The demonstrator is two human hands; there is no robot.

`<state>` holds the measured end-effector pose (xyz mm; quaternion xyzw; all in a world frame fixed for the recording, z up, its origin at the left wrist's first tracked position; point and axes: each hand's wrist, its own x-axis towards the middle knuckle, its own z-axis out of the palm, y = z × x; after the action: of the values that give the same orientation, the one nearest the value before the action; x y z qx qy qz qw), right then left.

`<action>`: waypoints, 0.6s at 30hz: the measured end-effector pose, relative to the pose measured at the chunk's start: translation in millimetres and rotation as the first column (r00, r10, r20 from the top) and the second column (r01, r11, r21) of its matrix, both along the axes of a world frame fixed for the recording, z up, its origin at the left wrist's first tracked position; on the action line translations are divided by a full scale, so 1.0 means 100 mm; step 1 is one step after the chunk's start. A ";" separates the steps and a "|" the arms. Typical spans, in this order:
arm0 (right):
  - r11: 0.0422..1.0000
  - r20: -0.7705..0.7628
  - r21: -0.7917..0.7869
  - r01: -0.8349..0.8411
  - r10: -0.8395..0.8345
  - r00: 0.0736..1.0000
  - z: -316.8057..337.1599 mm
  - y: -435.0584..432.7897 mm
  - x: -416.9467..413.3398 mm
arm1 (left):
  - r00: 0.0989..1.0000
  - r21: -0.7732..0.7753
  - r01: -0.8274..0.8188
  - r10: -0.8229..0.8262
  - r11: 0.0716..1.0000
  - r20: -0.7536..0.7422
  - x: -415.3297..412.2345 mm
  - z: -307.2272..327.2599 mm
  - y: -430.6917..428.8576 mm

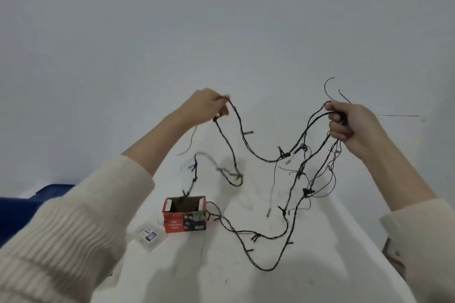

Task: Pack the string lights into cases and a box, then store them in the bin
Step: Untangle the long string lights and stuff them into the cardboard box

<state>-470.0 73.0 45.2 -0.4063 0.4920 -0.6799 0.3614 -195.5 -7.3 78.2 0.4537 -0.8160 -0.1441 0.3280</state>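
Observation:
A long black string of lights [261, 157] hangs in loops between my two raised hands and trails down onto the white table [221, 278]. My left hand [204, 107] pinches one part of the wire at upper centre. My right hand [344, 123] grips a bunch of several strands at the upper right. Below them a small red cardboard box [184, 219] stands open on the table, and one end of the wire runs along its right side. A small clear case [148, 235] lies flat just left of the box.
A dark blue bin [29, 202] shows at the left edge, partly behind my left sleeve. A plain grey wall fills the background. The table narrows away from me, with edges close on both sides.

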 end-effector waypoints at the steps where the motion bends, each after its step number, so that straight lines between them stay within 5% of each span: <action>1: 0.999 -0.058 0.035 0.008 -0.006 0.998 -0.02 0.01 0.01 | 0.998 0.018 0.024 -0.022 1.000 -0.067 -0.01 0.07 0.02; 3: 0.992 -0.200 0.123 0.027 -0.002 0.980 -0.02 0.04 0.04 | 0.992 0.099 0.079 -0.069 0.992 -0.102 -0.04 0.18 0.08; 7: 0.969 -0.475 0.222 0.108 0.011 0.880 0.04 0.11 0.20 | 0.991 0.097 0.056 -0.067 0.994 0.115 -0.14 0.28 0.18; 10: 0.970 -0.217 0.082 -0.228 0.241 0.946 0.12 0.15 0.37 | 0.984 0.130 0.100 -0.117 0.986 0.134 -0.30 0.27 0.27; 12: 0.894 -0.031 0.025 -0.448 0.448 0.893 0.16 0.18 0.51 | 0.978 0.122 0.138 -0.155 0.983 0.143 -0.41 0.23 0.32; 18: 0.737 -0.010 0.188 -0.649 0.663 0.749 0.11 0.14 0.69 | 0.969 0.159 0.237 -0.223 0.958 -0.101 -0.40 0.09 0.21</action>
<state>-401.3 86.8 56.0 -0.5463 0.3876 -0.4477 0.5924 -235.1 13.6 87.7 0.3755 -0.8339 -0.2689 0.3023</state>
